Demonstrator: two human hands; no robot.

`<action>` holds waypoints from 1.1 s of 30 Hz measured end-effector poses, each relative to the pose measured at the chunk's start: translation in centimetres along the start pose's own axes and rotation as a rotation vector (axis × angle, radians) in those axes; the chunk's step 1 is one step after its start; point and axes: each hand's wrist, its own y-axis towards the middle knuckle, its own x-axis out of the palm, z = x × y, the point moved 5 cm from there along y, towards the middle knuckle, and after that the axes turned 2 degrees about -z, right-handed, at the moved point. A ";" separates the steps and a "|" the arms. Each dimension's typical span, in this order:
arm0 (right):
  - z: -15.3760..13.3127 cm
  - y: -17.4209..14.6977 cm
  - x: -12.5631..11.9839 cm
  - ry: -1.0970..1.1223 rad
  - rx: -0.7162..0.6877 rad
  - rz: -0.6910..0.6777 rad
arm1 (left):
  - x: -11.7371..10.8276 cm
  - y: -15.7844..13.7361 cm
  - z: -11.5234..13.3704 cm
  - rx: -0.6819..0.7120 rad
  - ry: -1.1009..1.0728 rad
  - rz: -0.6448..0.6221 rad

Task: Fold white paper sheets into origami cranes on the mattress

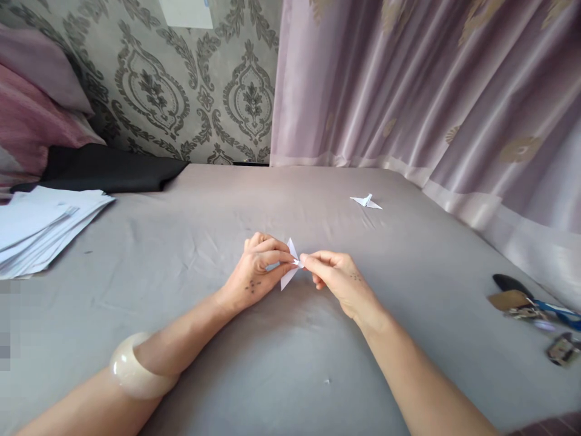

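Between my hands, above the grey sheet, is a small white folded-paper crane (289, 280) with its two wings spread to either side. My left hand (261, 261) pinches its body from the left, thumb and fingers closed on the paper. From the right, my right hand (333, 272) grips the crane's other end between thumb and index finger. The fingertips hide much of the body. Farther off to the right, a second white paper crane (367, 201) rests on the sheet, apart from both hands.
A stack of white paper sheets (49, 224) lies at the left, by a black cloth (109, 166). Keys (529, 312) and small items lie at the right edge. A tiny paper scrap (327, 381) is near the front. Pink curtains (408, 91) hang at the back right.
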 end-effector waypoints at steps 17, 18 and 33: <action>0.5 0.0 -0.3 -0.024 0.023 -0.021 | 0.1 0.0 -0.3 -0.034 -0.031 -0.029; 0.6 0.1 -0.3 -0.014 0.019 -0.031 | 0.1 0.0 -0.4 -0.044 -0.054 -0.033; 1.7 1.0 0.8 0.414 0.045 -0.199 | 0.3 -0.1 -1.4 -0.359 -0.486 0.011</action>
